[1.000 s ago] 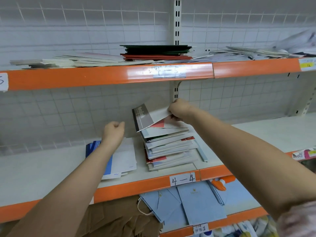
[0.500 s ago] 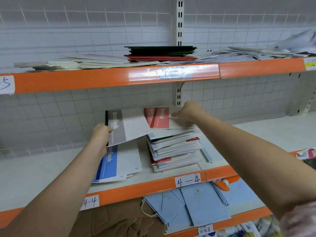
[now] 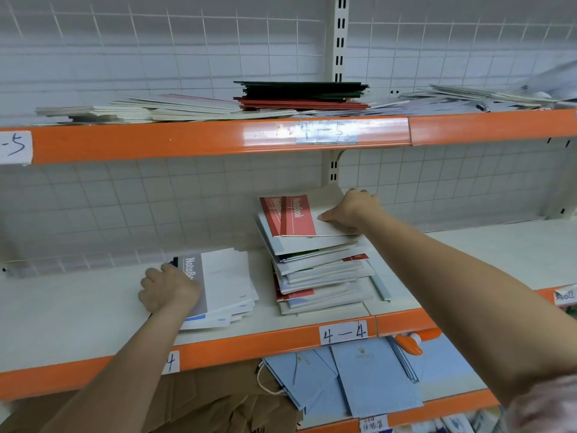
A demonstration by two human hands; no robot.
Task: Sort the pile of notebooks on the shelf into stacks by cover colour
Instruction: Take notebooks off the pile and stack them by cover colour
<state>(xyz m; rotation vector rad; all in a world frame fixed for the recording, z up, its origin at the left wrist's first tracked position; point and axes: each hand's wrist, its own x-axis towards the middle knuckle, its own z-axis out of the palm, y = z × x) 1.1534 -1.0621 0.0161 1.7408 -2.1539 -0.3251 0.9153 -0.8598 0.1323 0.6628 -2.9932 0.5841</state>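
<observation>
At the far left, a handwritten label (image 3: 14,147) is stuck to the orange front edge of the upper shelf (image 3: 187,139), whose top carries loose pale notebooks and a dark green and red stack (image 3: 301,95). On the middle shelf (image 3: 78,307) below, the left hand (image 3: 168,290) lies with curled fingers on the left edge of a grey-banded notebook (image 3: 215,281); its fingertips are hidden, so how firmly it grips cannot be told. That notebook tops a small fanned stack (image 3: 231,310) in which blue-banded covers show at the lower edge. Just beside it to the right, and apart from it, stands the taller, untidy pile of notebooks (image 3: 321,276), with white, red and green edges jutting at different angles. On the pile's top lie two red-banded notebooks (image 3: 290,215), overlapping and slightly askew. The right hand (image 3: 352,210) holds the right side of the upper one, thumb on the cover and fingers curled over its far edge. A label reading 4—4 (image 3: 343,332) sits on the shelf's front edge under the pile. Beneath, light blue paper bags (image 3: 368,379) lie on the lower shelf, with brown paper (image 3: 218,398) to their left.
</observation>
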